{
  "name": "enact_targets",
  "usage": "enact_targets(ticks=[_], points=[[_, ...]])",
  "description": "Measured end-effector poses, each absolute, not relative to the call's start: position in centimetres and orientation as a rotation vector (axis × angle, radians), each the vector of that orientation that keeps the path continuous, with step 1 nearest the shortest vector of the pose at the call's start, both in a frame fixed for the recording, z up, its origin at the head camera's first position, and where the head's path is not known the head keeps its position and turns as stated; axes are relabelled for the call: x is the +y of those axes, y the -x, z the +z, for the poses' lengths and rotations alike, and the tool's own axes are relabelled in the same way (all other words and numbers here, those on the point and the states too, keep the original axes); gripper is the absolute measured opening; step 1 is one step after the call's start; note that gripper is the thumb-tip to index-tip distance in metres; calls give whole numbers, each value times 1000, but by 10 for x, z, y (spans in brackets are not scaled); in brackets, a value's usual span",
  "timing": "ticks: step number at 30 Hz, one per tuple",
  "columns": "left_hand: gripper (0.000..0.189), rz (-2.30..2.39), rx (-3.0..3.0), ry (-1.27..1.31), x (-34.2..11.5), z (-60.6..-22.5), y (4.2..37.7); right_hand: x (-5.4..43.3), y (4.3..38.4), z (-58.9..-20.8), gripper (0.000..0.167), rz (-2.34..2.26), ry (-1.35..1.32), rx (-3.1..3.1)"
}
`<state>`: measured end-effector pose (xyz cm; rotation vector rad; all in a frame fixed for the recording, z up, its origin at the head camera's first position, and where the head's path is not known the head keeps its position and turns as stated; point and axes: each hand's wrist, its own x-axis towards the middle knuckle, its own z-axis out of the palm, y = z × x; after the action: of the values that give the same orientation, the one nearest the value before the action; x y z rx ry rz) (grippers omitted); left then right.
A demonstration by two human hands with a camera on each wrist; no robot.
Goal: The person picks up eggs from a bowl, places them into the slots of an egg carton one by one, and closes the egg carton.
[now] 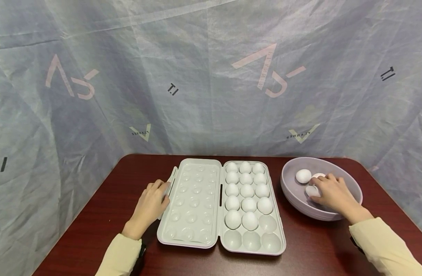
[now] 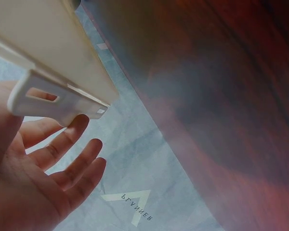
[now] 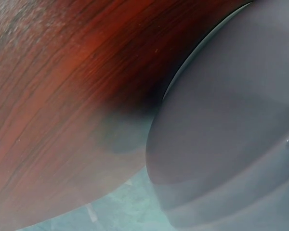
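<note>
A white plastic egg box (image 1: 280,235) lies unfolded on the table, with white eggs (image 1: 246,190) filling most of its right half. Bare hollows show at the near end. Its lid (image 1: 188,240) lies flat on the left, dimpled inside. My left hand (image 1: 150,203) touches the latch flap (image 2: 60,98) on the lid's outer edge, fingers loosely spread beside it in the left wrist view. Inside the lilac bowl (image 1: 288,193), my right hand (image 1: 332,191) grips a white egg (image 1: 312,191). Another egg (image 1: 303,176) sits beside it, and one more is partly hidden behind the fingers.
The dark red wooden table (image 1: 104,214) carries the egg box in the middle and the bowl to its right. A grey printed sheet (image 1: 204,96) hangs behind the far edge. The bowl's outer wall (image 3: 221,125) fills much of the right wrist view.
</note>
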<state>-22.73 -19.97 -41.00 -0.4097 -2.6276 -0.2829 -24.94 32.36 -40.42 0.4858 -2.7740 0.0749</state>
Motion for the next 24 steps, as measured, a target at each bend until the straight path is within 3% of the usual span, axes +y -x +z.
enact_targets(ticks=[24], points=[[37,-265,-2623,414,-200,-411,227,323,248,-398,42,111,-522,-2739]])
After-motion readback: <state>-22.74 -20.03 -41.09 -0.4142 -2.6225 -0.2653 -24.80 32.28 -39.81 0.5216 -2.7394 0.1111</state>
